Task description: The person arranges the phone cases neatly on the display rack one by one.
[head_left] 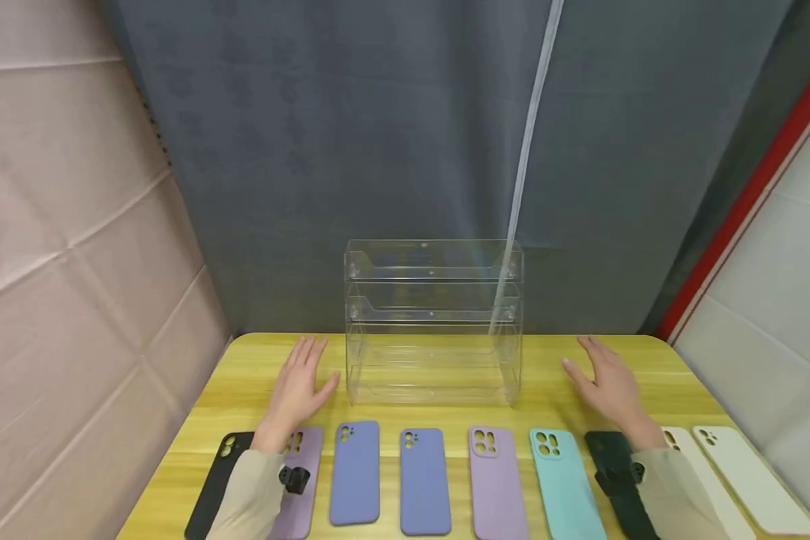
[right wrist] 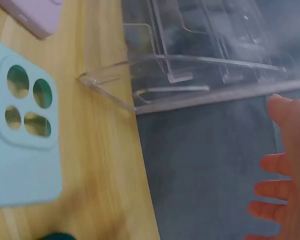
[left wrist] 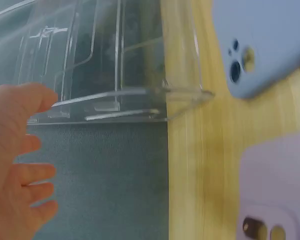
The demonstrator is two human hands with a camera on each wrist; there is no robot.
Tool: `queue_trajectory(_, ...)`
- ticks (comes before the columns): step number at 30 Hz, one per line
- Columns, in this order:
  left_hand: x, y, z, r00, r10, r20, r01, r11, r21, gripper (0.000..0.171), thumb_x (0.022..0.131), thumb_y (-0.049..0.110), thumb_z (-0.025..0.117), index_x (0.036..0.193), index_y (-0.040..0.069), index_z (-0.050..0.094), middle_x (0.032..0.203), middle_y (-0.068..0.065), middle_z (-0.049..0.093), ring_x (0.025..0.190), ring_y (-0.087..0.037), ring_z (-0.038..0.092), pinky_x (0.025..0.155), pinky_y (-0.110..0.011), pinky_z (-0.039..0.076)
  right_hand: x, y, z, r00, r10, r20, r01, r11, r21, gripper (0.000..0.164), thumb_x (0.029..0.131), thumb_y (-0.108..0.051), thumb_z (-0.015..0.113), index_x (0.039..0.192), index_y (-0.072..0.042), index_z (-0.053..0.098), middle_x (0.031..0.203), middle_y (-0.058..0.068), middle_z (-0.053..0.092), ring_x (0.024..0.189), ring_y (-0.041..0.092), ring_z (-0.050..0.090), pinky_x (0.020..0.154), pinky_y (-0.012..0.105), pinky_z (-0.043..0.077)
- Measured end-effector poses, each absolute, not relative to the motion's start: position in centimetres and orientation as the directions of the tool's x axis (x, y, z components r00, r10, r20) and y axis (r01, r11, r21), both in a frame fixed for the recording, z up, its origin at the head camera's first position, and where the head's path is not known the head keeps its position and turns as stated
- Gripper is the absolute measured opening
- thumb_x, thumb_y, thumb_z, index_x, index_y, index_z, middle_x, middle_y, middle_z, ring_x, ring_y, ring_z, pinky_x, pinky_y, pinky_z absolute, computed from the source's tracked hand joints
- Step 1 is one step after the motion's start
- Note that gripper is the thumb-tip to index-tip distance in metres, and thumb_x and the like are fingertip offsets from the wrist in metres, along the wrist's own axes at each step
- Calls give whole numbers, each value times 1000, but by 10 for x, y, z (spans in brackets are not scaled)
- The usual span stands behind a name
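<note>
A clear plastic tiered rack [head_left: 434, 394] stands at the back middle of the table. To its left, my left hand [head_left: 297, 386] is held with fingers extended and thumb spread, holding nothing. On the other side, my right hand [head_left: 607, 386] is likewise spread and apart from the rack. Phone cases lie in a row along the front: a black case [head_left: 209, 487], a lilac case [head_left: 307, 480], two blue cases [head_left: 355, 480], another lilac case [head_left: 496, 480], a turquoise case [head_left: 567, 487], a dark case [head_left: 607, 450] and two white cases [head_left: 749, 480]. My forearms partly cover some of them.
The yellow wood-grain table [head_left: 256, 360] has rounded back corners. A grey curtain [head_left: 324, 150] with a pale strip hangs behind it. Pinkish cloth [head_left: 74, 262] walls the left side, and a white panel [head_left: 776, 315] with a red edge stands at the right.
</note>
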State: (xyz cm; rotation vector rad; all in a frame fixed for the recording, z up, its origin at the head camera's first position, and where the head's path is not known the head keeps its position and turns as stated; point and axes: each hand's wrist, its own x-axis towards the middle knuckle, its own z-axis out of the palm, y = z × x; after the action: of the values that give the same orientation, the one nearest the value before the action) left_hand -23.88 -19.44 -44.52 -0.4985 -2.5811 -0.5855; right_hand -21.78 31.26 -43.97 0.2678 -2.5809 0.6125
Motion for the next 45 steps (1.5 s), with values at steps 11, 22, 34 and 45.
queue_trajectory(11,-252,-180,-453,-753,212,623,580,661,477,50,86,10,66,132,-2,48,128,-23,52,118,-38,48,92,-55,42,-191,356,-447,-901,86,425,-202,783,-588,55,96,-21,52,134,16,35,126,40,41,109,53,40,78,64,37)
queue_trajectory(22,-268,-169,-471,-726,170,666,644,508,572,47,82,-4,65,126,-12,48,122,-28,54,110,-40,51,85,-56,46,-156,410,-472,-892,259,370,-10,807,-590,52,96,-23,52,131,14,40,120,38,48,102,42,48,66,20,36)
queue_trajectory(34,-273,-161,-478,-831,101,548,537,407,739,49,85,-4,63,129,-12,44,120,-31,52,110,-44,51,88,-57,44,-128,463,-496,-865,451,219,192,702,-686,58,93,-30,56,129,15,43,106,17,60,76,-25,25,59,7,34)
queue_trajectory(45,-262,-153,-463,-882,85,463,466,293,834,46,88,-13,52,130,-19,36,121,-39,45,109,-53,47,91,-61,40,-109,489,-509,-840,535,92,352,666,-658,66,91,-36,57,134,12,38,127,36,42,95,22,49,76,30,37)
